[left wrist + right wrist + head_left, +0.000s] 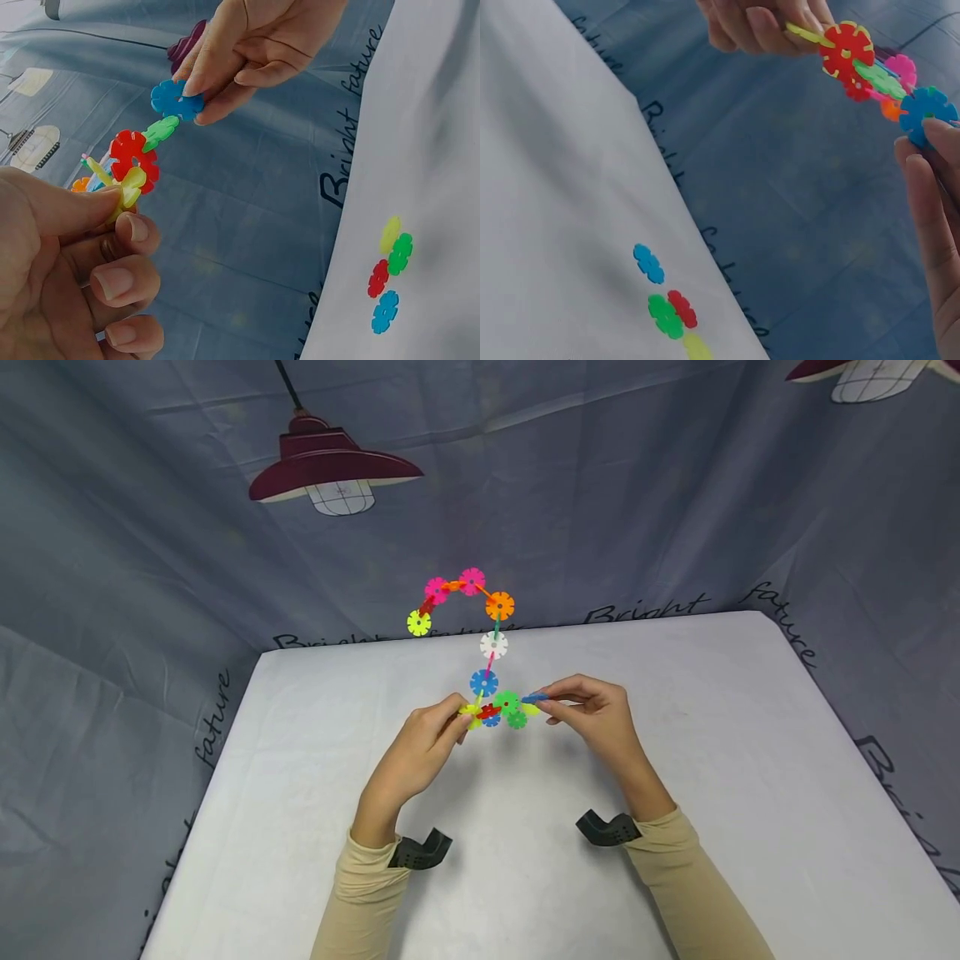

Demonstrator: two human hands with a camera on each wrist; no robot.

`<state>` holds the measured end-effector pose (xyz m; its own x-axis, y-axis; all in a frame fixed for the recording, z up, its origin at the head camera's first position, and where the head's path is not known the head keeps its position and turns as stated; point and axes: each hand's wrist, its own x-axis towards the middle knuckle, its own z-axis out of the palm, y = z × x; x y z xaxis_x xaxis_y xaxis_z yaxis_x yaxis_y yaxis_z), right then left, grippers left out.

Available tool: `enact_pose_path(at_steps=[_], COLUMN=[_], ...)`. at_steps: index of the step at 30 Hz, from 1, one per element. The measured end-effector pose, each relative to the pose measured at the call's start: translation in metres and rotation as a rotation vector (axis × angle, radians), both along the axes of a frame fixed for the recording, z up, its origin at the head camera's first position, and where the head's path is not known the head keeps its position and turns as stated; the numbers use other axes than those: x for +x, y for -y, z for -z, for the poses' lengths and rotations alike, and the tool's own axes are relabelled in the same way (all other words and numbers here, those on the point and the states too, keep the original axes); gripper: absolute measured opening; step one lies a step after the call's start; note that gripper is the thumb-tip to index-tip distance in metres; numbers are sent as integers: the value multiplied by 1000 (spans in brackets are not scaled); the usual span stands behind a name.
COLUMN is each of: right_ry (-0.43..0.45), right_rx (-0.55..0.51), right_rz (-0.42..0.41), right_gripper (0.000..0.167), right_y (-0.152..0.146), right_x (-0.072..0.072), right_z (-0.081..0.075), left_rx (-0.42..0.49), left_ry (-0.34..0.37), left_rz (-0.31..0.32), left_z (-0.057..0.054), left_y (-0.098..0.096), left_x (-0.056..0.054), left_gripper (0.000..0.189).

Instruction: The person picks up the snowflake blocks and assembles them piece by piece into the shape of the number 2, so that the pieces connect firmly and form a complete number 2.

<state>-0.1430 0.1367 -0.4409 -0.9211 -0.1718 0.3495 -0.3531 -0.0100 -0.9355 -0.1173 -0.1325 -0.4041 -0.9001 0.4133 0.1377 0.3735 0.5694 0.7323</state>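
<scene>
Slotted plastic snowflake discs are joined into a curving chain, held above the table. My left hand (426,745) pinches a yellow disc (129,187) between thumb and index finger. Beside that disc come a red disc (133,159) and a green disc (160,133). At this end, my right hand (596,714) pinches a blue disc (928,114) by its edge, against the green one; whether their slots are fully engaged I cannot tell. From the left hand the chain runs away past a white disc (493,645) and bends left to a yellow end disc (418,622).
Loose on the white table (300,710) lie a blue disc (649,263), a green disc (665,316), a red disc (682,308) and a yellow disc (697,347), close together below the hands. A grey printed curtain (525,485) hangs behind the table's far edge.
</scene>
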Motion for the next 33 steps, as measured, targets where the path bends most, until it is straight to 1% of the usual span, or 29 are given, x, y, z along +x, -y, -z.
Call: enact_pose_path(at_steps=[5, 9, 13, 18, 20, 24, 30, 33], right_ry=[-62, -143, -208, -264, -280, -298, -310, -297], right_rx=[65, 118, 130, 140, 144, 150, 196, 212], right_rz=[17, 28, -1, -50, -60, -63, -24, 2], right_gripper=[15, 17, 17, 13, 16, 28, 27, 28], right_y=[1, 1, 0, -1, -1, -1, 1, 2], right_x=[2, 3, 4, 4, 5, 6, 5, 5], right_z=[-2, -2, -3, -4, -5, -6, -7, -7], left_rx=[-6, -15, -25, -34, -37, -35, -27, -25], left_ry=[3, 12, 18, 15, 15, 15, 11, 11], left_rz=[10, 22, 32, 44, 52, 54, 45, 41], left_z=[-1, -2, -3, -1, 0, 0, -1, -2], left_y=[0, 0, 0, 0, 0, 0, 1, 1], left_x=[0, 0, 0, 0, 0, 1, 1, 1], left_gripper=[17, 18, 18, 18, 18, 19, 20, 19])
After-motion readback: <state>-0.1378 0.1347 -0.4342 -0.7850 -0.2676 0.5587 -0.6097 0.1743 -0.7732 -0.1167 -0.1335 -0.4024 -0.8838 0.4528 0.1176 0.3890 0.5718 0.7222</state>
